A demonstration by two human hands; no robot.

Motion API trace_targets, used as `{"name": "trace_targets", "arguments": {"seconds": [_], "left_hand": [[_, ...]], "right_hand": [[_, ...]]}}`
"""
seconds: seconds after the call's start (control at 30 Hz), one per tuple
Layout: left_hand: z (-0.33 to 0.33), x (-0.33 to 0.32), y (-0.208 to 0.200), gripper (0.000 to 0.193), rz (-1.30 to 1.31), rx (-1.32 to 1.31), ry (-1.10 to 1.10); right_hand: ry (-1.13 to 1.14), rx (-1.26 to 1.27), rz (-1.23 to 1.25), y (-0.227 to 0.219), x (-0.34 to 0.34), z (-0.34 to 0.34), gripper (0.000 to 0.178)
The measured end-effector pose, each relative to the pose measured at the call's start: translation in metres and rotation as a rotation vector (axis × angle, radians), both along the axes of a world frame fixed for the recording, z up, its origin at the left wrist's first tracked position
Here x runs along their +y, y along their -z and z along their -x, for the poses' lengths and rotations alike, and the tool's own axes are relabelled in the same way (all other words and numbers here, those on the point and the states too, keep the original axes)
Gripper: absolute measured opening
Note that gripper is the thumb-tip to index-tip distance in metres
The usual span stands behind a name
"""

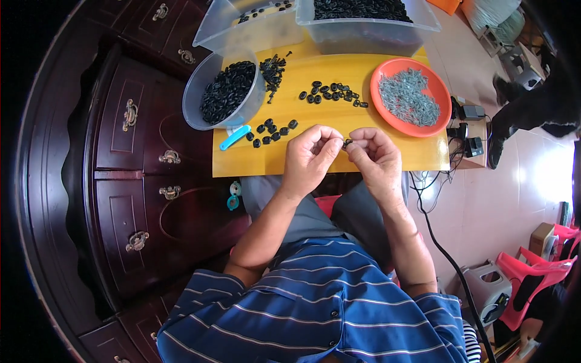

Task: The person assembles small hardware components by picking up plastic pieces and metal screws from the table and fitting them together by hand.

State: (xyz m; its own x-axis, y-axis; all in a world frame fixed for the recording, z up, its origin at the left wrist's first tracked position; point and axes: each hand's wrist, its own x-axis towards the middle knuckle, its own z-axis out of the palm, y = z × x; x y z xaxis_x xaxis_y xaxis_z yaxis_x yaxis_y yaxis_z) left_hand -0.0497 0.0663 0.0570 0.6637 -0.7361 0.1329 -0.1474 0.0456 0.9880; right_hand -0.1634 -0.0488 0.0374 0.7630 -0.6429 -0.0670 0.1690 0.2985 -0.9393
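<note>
Black part (347, 144) over yellow table (423, 156); tiled floor (475, 212)

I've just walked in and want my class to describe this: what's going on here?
Someone seated at a yellow table holds a small black piece between the fingertips of the left hand and right hand. Loose black pieces lie on the table, between a round tub of black pieces and an orange-red plate of small silvery pieces.

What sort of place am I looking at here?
Likely a room in a home doubling as a workspace: a dark wooden cabinet stands beside a yellow table, which holds a round tub of black parts.
</note>
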Motion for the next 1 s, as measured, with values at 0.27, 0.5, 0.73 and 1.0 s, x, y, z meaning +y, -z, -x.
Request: {"name": "trace_targets", "arguments": {"seconds": [0.27,0.5,0.73,1.0], "left_hand": [[0.001,0.001,0.002,0.007,-0.02,-0.005,0.006],[0.002,-0.001,0.004,0.005,-0.059,-0.041,-0.018],[0.005,-0.003,0.009,0.005,-0.065,-0.048,-0.04],[0.007,-0.005,0.014,0.004,-0.004,0.01,-0.077]], "right_hand": [[-0.004,-0.003,-0.011,0.003,0.0,0.002,0.018],[0.021,0.036,0.087,0.003,0.0,0.002,0.019],[0.063,0.022,0.105,0.004,0.002,0.0,0.019],[0.08,0.073,0.23,0.006,0.002,-0.001,0.018]]}}
